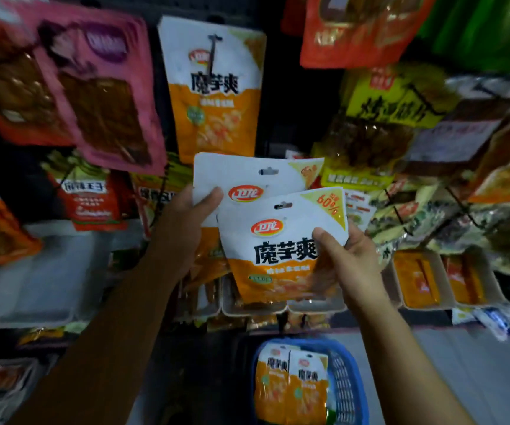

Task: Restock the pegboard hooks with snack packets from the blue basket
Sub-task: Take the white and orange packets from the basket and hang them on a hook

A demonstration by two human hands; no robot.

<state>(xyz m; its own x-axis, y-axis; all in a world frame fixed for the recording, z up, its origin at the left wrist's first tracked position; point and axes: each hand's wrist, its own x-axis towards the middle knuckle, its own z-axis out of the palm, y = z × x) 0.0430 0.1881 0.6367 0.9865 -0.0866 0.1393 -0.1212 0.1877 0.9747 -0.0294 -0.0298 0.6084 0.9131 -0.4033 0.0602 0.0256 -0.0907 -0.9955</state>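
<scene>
Two white-and-orange snack packets are held up before the dark pegboard. My left hand (186, 222) grips the rear packet (247, 176) at its left edge. My right hand (348, 259) grips the front packet (278, 240) at its right edge; it overlaps the rear one. Both have an open hang slot at the top. A matching packet (214, 87) hangs on a black hook (214, 44) just above. Down on the floor, the blue basket (345, 384) holds more of these packets (290, 388).
Pink and red packets (94, 90) hang at the upper left, yellow and brown ones (394, 115) on hooks at the right. White trays (422, 280) with orange sachets line the shelf below. A red-and-green packet (88, 197) hangs left of my left hand.
</scene>
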